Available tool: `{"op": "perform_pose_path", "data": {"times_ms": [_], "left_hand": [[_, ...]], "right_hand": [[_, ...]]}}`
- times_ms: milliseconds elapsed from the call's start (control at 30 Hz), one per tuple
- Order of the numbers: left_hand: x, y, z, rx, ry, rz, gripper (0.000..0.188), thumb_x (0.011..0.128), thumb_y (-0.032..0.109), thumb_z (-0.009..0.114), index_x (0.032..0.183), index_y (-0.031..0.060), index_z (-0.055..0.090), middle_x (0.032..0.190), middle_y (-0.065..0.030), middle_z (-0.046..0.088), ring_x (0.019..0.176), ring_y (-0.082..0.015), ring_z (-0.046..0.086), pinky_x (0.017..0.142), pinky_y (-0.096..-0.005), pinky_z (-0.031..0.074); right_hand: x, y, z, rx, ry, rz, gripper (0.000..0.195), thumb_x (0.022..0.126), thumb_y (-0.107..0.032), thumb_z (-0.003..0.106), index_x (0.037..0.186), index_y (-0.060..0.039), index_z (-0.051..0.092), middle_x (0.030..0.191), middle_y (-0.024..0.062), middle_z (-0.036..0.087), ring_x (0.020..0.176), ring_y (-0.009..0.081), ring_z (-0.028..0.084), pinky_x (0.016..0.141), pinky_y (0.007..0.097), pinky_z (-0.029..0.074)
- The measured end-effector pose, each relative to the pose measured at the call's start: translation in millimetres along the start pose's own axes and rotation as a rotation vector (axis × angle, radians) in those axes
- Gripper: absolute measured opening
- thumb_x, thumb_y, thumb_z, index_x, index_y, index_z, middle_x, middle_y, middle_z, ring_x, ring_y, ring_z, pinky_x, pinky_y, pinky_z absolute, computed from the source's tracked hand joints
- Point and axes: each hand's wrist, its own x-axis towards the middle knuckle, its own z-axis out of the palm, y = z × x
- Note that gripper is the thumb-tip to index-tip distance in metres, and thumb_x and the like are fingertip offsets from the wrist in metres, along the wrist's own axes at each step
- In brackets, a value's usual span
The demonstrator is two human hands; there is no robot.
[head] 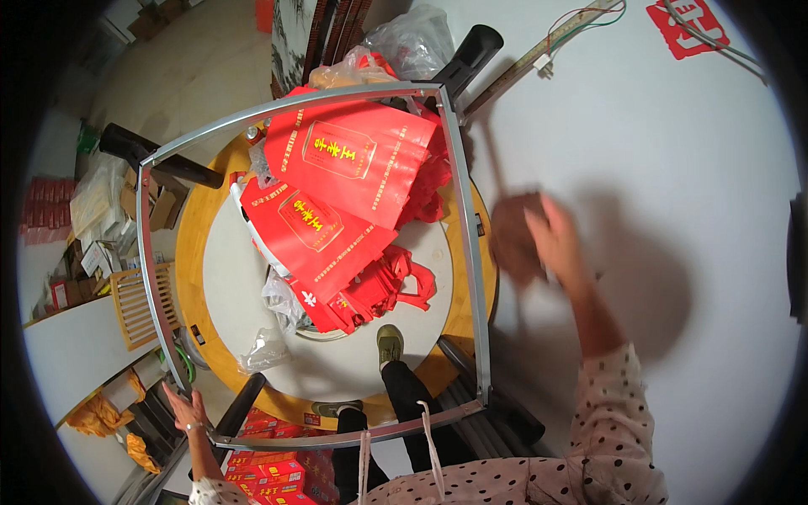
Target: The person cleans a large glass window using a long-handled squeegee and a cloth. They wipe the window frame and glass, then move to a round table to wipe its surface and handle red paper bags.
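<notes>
A grey metal frame [146,240] with black tubular legs [476,53] at its corners spans the space before me. My left hand [186,410] is at its lower left corner, the fingers along the outer side and the thumb inside, gripping the bar. Out past the right bar, my right hand [558,243] is blurred by motion before a white wall [707,189]. Its fingers overlap a dark brown blurred shape [517,243], perhaps a cloth; whether it is held is unclear. Through the frame show red printed bags [353,158] on a round wood-rimmed table [227,252], with my shoes [390,344].
Red cartons [284,476] are stacked below the frame's near edge. A clear plastic bag [265,350] lies near the table's rim. At left are a slatted wooden chair back [144,306] and cardboard boxes [161,202]. Wires [562,31] and a plug [543,63] hang at the wall.
</notes>
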Motion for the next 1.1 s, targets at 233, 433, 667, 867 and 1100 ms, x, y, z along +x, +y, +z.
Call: {"op": "perform_pose_path", "data": {"times_ms": [233,433,667,867,1100], "left_hand": [[49,58,11,0.032,-0.005,0.077,0.086,0.08,0.042,0.06,0.152,0.0287,0.014,0.154,-0.0062,0.028,0.129,-0.0254,0.045,0.092,-0.0594,0.034],[16,-8,26,-0.143,0.123,0.335,0.087,0.076,0.031,0.063,0.151,0.0245,0.018,0.15,-0.014,0.032,0.126,-0.0311,0.047,0.095,-0.0518,0.038],[9,37,11,-0.053,0.198,0.336,0.091,0.075,0.028,0.065,0.151,0.0211,0.015,0.151,-0.015,0.031,0.13,-0.0344,0.041,0.097,-0.0512,0.037],[10,185,-45,-0.039,0.419,0.663,0.084,0.074,0.013,0.065,0.148,0.0142,0.025,0.151,-0.0165,0.029,0.134,-0.0363,0.036,0.101,-0.0491,0.033],[-56,405,7,-0.078,0.186,1.21,0.075,0.074,0.019,0.067,0.142,0.0124,0.038,0.153,-0.0207,0.022,0.138,-0.0358,0.028,0.104,-0.0444,0.027]], "right_hand": [[226,-2,63,-0.714,0.303,-0.451,0.033,0.091,-0.026,0.056,0.117,-0.0079,0.061,0.135,0.0203,0.046,0.115,0.0406,0.049,0.101,0.0428,0.039],[140,79,100,-0.088,0.108,-0.418,0.037,0.093,-0.018,0.055,0.126,-0.0022,0.055,0.135,0.0133,0.049,0.118,0.027,0.051,0.103,0.0348,0.037],[-84,125,12,0.42,0.171,0.467,0.035,0.094,-0.016,0.052,0.125,0.0008,0.054,0.114,0.0058,0.062,0.104,0.0147,0.057,0.091,0.0291,0.045],[-93,119,5,0.339,0.013,0.532,0.029,0.093,-0.012,0.052,0.118,0.0006,0.059,0.107,0.0049,0.064,0.094,0.0141,0.06,0.085,0.0302,0.048],[-54,313,108,0.232,-0.039,0.597,0.022,0.091,-0.014,0.056,0.109,-0.0007,0.062,0.094,0.002,0.064,0.087,0.0105,0.058,0.076,0.027,0.047]]}}
